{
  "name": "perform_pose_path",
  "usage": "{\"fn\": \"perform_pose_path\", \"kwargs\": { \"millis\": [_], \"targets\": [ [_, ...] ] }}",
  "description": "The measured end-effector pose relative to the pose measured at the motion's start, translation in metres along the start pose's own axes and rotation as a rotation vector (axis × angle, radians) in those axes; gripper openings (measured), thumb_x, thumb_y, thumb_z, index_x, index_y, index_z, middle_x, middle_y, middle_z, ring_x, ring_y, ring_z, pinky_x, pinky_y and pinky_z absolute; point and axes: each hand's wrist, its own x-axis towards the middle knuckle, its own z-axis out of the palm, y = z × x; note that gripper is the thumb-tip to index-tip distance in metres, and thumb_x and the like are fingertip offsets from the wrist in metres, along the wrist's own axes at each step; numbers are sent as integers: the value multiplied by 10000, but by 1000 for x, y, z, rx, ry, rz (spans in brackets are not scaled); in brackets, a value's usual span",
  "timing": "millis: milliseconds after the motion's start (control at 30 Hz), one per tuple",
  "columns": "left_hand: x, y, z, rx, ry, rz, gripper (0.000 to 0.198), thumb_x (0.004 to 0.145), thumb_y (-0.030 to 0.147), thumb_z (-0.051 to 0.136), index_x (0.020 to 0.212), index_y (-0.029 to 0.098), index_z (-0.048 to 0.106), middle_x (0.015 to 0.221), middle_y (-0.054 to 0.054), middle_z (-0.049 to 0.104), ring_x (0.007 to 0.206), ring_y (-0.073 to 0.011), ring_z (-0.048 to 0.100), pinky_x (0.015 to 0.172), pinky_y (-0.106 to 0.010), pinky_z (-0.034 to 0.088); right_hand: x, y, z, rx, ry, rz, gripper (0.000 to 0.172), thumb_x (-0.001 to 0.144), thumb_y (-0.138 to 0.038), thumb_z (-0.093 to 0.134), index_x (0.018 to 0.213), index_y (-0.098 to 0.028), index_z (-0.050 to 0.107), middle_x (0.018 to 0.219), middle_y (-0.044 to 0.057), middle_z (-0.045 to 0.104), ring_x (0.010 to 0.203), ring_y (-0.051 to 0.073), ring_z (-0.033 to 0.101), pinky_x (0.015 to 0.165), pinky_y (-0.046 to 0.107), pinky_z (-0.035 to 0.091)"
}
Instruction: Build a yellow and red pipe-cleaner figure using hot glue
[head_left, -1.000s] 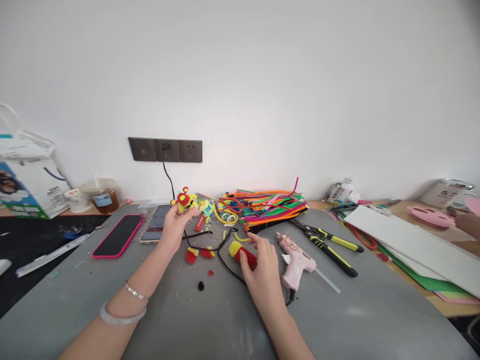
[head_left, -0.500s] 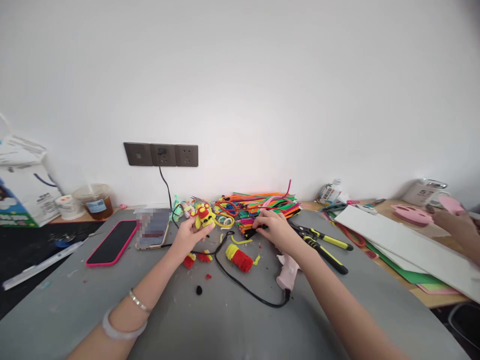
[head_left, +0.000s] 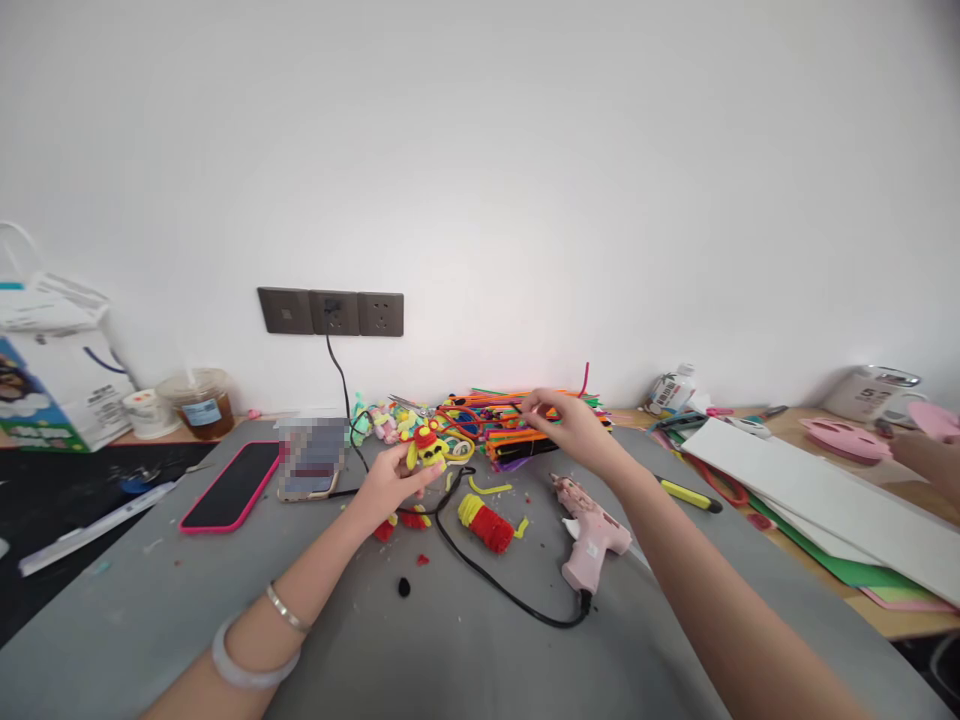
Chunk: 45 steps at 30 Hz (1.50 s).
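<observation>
My left hand [head_left: 391, 480] is closed around a small yellow and red figure head [head_left: 427, 447] made of fuzzy pipe cleaners, with dark eyes. My right hand [head_left: 564, 425] is pinched over the pile of coloured pipe cleaners [head_left: 506, 437]; a thin dark end, apparently a black pipe cleaner [head_left: 516, 407], shows at its fingertips. Below the hands lies a red and yellow wrapped body [head_left: 487, 524]. Beside my right forearm rests a pink glue gun [head_left: 589, 535]. Small red and yellow pieces [head_left: 415, 517] lie under my left hand.
The glue gun's black cord [head_left: 487, 572] loops across the grey table. Two phones, one with a pink case [head_left: 231, 487], lie left. Yellow-handled pliers [head_left: 690, 494] are partly behind my right arm. White boards [head_left: 825, 500] lie right, near another person's hand [head_left: 926, 460].
My right hand has lifted from the black pipe cleaners in the pile, uncovering more of the glue gun. My left hand still holds the head. The view has shifted slightly.
</observation>
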Motion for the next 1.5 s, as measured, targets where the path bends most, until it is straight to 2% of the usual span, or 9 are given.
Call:
{"fn": "perform_pose_path", "kwargs": {
  "millis": [133, 267, 533, 700, 867, 1000, 1133, 1300, 1500],
  "targets": [
    [-2, 6, 3, -12, -11, -17, 432, 650, 509, 843, 803, 171, 621, 634, 49, 553, 537, -103, 506, 543, -232, 452, 19, -7, -12, 32, 235, 85, 126, 905, -336, 560, 858, -222, 581, 754, 26, 652, 685, 195, 580, 629, 312, 412],
    [-4, 11, 5, -11, -7, -24, 451, 620, 520, 857, 741, 179, 588, 612, 53, 533, 556, -108, 509, 548, -229, 458, 32, -13, -13, 90, 256, 118, 96, 891, -308, 554, 839, -240, 511, 748, 14, 674, 574, 164, 570, 568, 298, 407],
    [-1, 6, 4, 6, -3, -14, 467, 624, 533, 844, 834, 169, 641, 689, 31, 580, 577, -111, 516, 556, -234, 479, 65, -38, -28, 191, 551, -7, 91, 963, -269, 502, 909, -273, 429, 823, 11, 660, 623, 152, 585, 621, 301, 472],
    [0, 3, 2, 34, 5, 16, 418, 653, 519, 831, 777, 178, 625, 698, 27, 575, 615, -124, 532, 577, -239, 490, 92, -21, -27, 253, 199, 259, 244, 924, -189, 590, 775, -251, 407, 646, -7, 641, 592, 176, 689, 598, 323, 565],
    [2, -2, 1, 56, 8, 29, 414, 680, 539, 806, 799, 179, 641, 704, 21, 581, 622, -131, 542, 580, -250, 502, 111, -6, -24, 257, 184, 282, 174, 990, -160, 464, 870, -259, 387, 728, -8, 703, 682, 152, 735, 682, 289, 581],
    [1, 1, 2, 71, 31, 46, 409, 687, 533, 801, 818, 173, 661, 761, -3, 624, 676, -147, 583, 647, -268, 526, 111, 5, -14, 198, 40, 326, 182, 936, -159, 574, 835, -240, 445, 587, -8, 672, 509, 154, 656, 570, 279, 536],
    [-2, 5, 4, 50, 22, 61, 446, 692, 516, 803, 939, 161, 693, 980, -78, 730, 894, -232, 677, 831, -351, 563, 90, 17, 4, 169, -130, 280, 97, 885, -213, 643, 813, -200, 579, 678, 39, 726, 561, 149, 642, 583, 268, 517],
    [-3, 2, 6, -27, -11, 53, 461, 700, 484, 814, 994, 144, 708, 1097, -126, 755, 1005, -288, 705, 917, -400, 568, 50, 17, 24, 144, -388, 142, 345, 873, -425, 638, 622, -189, 625, 608, 27, 695, 539, 154, 577, 543, 271, 450],
    [7, 13, 19, -120, -24, 70, 389, 753, 451, 796, 1017, 171, 739, 1146, -105, 756, 1107, -283, 680, 955, -360, 541, 21, 2, 34, 90, -400, -71, 267, 943, -372, 549, 800, -201, 695, 799, 44, 724, 710, 185, 598, 698, 300, 456]
  ]
}}
